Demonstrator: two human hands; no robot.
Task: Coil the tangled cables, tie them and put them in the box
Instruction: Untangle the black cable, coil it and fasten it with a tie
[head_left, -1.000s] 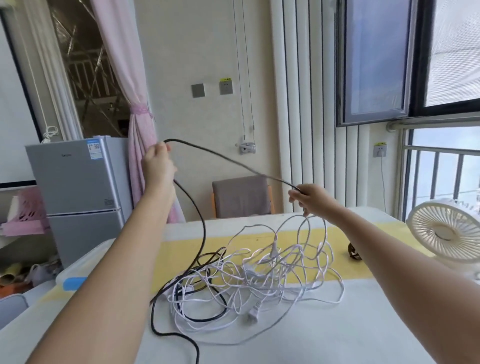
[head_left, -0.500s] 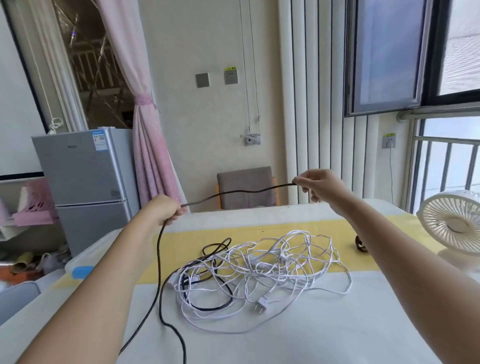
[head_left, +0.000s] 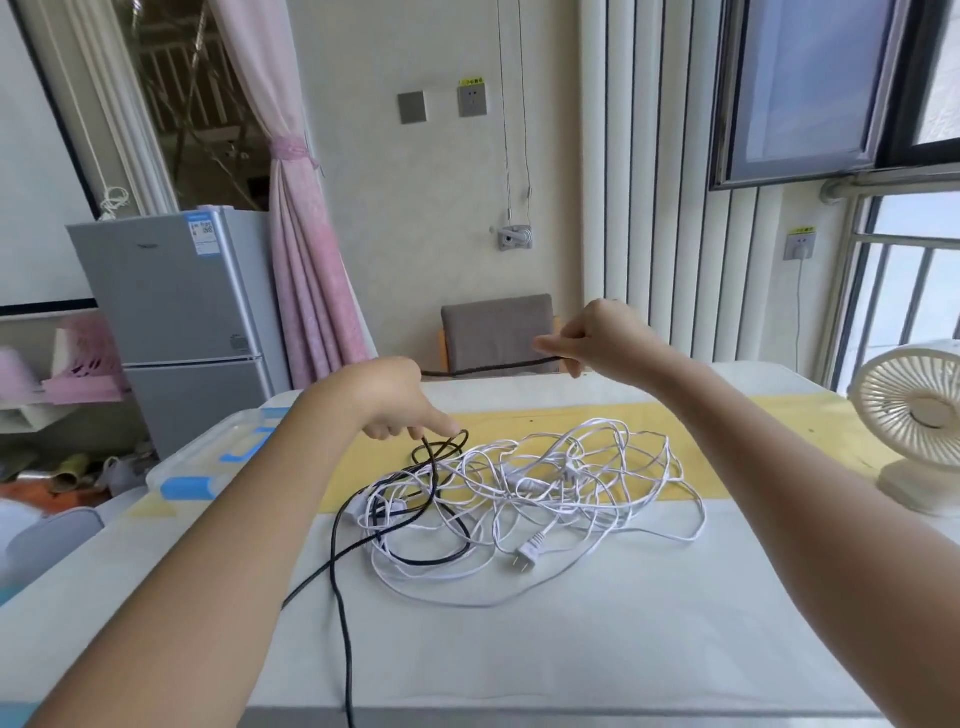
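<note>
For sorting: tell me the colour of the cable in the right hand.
The cable is black; the head view shows it.

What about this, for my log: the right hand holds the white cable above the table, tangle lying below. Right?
No. The head view shows the right hand holding the black cable, not white, above the table, tangle lying below.

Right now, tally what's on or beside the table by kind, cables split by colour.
Black cable: 1
White cable tangle: 1 (number of cords inside cannot be told)
Fan: 1
Box: 1
Total: 4
</note>
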